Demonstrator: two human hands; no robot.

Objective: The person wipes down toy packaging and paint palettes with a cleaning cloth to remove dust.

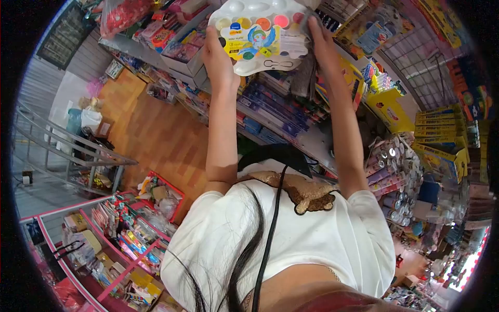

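- Near 12 o'clock, our left hand point(222, 60): fingers clamping paint palette point(287, 44).
- Right hand point(324, 44), 1 o'clock: fingers clamping grey cloth point(303, 80).
- We should hold palette braced, cloth flat.

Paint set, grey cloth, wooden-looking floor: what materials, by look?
Paint set: probably white plastic, somewhat glossy; smooth moulded wells and soft highlights.
Grey cloth: likely matte fabric, fibre unclear; hangs in limp folds.
Floor: wood or wood-look covering, slight sheen; brown plank pattern, can't tell which.
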